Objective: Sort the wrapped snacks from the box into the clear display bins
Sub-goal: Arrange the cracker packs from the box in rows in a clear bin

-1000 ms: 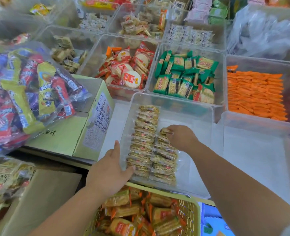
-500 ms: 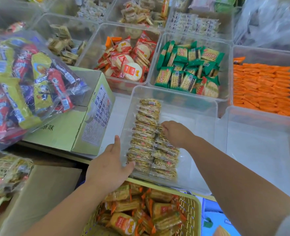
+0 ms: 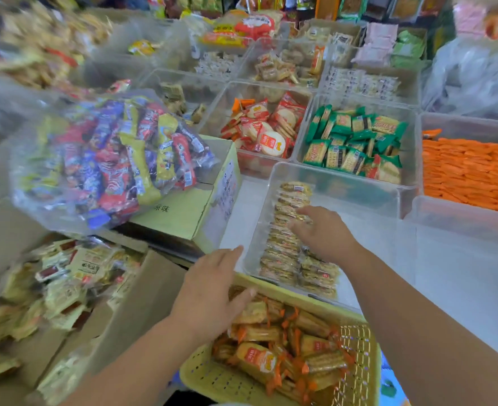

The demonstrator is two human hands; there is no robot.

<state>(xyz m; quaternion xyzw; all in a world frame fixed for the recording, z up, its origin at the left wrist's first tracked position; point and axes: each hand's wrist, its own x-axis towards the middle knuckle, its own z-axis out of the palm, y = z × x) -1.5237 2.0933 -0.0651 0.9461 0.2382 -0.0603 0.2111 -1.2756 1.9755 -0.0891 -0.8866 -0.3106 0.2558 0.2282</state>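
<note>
We start with the wrapped snacks (image 3: pixel 282 253): two neat rows of pale packets down the left side of the clear bin (image 3: pixel 344 183), which sits on the white table (image 3: pixel 239 212). The right hand (image 3: pixel 323 232) lies on top of them, fingers (image 3: pixel 303 212) stretched out flat across the packets and grasping nothing.

At 6 o'clock from that bin we have the yellow basket (image 3: pixel 356 361), heaped with orange-ended packets (image 3: pixel 259 361). The left hand (image 3: pixel 212 291) is over its far left corner, fingers released and loosely spread, holding nothing. We cannot tell whether it touches the rim.

At 9 o'clock stands a pale green cardboard box (image 3: pixel 183 215), with a clear bag of mixed sweets (image 3: pixel 118 159) slumped over its top. At 12 o'clock is a bin of green packets (image 3: pixel 353 142), and at 11 o'clock a bin of red-wrapped round crackers (image 3: pixel 268 133). Out at 2 o'clock, orange packets (image 3: pixel 470 171) are stacked flat in their own bin.
</note>
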